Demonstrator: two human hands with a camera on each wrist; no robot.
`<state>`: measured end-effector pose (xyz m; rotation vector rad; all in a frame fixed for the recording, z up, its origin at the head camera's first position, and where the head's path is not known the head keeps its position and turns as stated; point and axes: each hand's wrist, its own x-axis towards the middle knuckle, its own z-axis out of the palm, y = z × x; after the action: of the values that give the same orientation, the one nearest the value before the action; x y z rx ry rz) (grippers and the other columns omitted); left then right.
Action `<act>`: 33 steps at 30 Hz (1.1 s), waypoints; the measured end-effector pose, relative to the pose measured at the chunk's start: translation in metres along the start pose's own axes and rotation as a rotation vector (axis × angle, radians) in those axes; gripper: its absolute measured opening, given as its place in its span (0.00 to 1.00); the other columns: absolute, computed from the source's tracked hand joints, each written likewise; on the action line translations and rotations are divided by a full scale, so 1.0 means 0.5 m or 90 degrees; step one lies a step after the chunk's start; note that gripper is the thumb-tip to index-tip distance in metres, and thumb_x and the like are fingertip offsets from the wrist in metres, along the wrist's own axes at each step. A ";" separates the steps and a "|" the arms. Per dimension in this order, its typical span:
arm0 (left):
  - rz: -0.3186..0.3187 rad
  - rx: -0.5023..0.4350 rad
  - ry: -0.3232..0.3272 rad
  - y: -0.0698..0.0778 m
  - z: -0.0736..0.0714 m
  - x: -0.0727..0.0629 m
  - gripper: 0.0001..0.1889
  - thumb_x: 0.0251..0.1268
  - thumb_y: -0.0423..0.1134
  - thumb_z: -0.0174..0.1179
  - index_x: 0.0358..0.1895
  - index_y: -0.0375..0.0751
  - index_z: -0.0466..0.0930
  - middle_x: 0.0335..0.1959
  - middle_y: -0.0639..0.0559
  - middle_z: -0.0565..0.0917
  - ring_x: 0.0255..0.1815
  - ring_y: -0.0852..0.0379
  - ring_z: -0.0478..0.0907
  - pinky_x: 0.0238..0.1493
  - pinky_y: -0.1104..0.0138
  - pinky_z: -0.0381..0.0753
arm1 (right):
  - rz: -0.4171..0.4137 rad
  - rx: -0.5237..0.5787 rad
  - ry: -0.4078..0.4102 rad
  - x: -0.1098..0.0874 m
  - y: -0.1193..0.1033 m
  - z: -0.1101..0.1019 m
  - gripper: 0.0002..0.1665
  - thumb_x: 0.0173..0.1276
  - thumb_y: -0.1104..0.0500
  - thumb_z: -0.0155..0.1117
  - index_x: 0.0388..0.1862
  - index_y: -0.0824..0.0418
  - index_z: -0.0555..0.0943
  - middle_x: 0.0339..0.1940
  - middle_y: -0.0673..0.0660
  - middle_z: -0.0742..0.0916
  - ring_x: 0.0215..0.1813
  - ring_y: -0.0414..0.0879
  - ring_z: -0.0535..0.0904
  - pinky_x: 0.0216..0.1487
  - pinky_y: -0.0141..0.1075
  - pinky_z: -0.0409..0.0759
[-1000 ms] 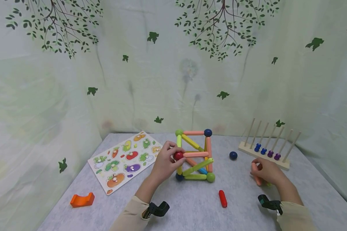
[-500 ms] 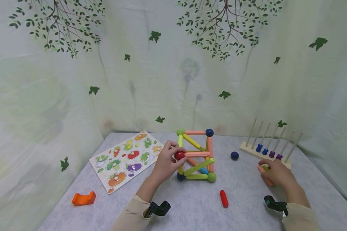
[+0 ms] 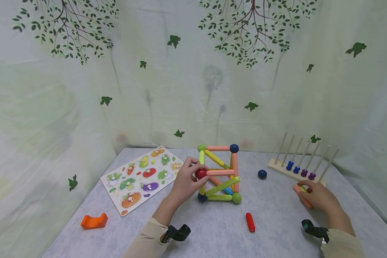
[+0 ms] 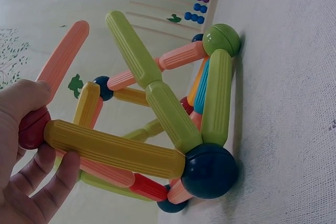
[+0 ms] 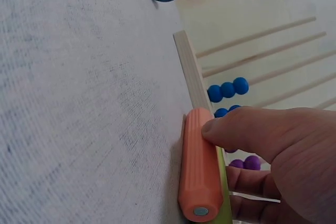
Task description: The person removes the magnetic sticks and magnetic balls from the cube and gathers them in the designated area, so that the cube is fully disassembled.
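My left hand (image 3: 186,179) pinches a red ball (image 3: 200,174) at a front corner of a frame built from balls and magnetic building sticks (image 3: 219,197). From that ball a pink stick (image 4: 65,56) juts out, and a yellow stick (image 4: 115,148) links it to a dark blue ball (image 4: 210,170) on the table. On the right, my right hand (image 3: 322,197) pinches a pink magnetic building stick (image 5: 200,166), thumb on its side. A green stick (image 5: 224,182) lies against it, partly hidden, with the other fingers behind.
A wooden peg rack (image 3: 291,173) with blue and purple beads stands just beyond my right hand. Loose on the table lie a dark blue ball (image 3: 262,174), a red stick (image 3: 250,222) and an orange curved block (image 3: 94,221). A vegetable puzzle board (image 3: 138,182) lies left.
My right hand has moved right along the table with the pink and green sticks, closer to the rack's near end. The left hand keeps its grip on the red ball.
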<state>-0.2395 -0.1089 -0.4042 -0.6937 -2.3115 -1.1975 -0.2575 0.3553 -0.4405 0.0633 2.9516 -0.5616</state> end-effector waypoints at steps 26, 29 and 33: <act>-0.004 -0.004 0.003 0.001 -0.001 -0.002 0.10 0.59 0.36 0.72 0.44 0.46 0.86 0.44 0.52 0.73 0.41 0.58 0.75 0.32 0.64 0.85 | -0.311 0.248 0.160 -0.064 -0.331 -0.009 0.20 0.77 0.50 0.57 0.61 0.56 0.80 0.54 0.57 0.87 0.53 0.51 0.81 0.50 0.40 0.80; -0.001 -0.010 0.004 0.000 -0.001 -0.001 0.10 0.59 0.36 0.71 0.44 0.46 0.86 0.44 0.52 0.73 0.41 0.58 0.75 0.32 0.65 0.85 | -0.361 0.250 0.151 -0.075 -0.374 -0.002 0.19 0.75 0.51 0.61 0.60 0.55 0.81 0.53 0.53 0.88 0.52 0.49 0.82 0.48 0.38 0.80; 0.007 -0.007 0.005 -0.001 0.001 0.001 0.10 0.60 0.36 0.71 0.44 0.46 0.86 0.44 0.52 0.73 0.40 0.59 0.75 0.31 0.69 0.83 | -0.395 0.236 0.155 -0.085 -0.409 0.015 0.18 0.71 0.52 0.66 0.58 0.53 0.83 0.50 0.50 0.89 0.52 0.48 0.81 0.48 0.39 0.78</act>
<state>-0.2403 -0.1087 -0.4044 -0.7033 -2.2934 -1.2072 -0.2282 0.1620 -0.3673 -0.8223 3.0191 -1.2489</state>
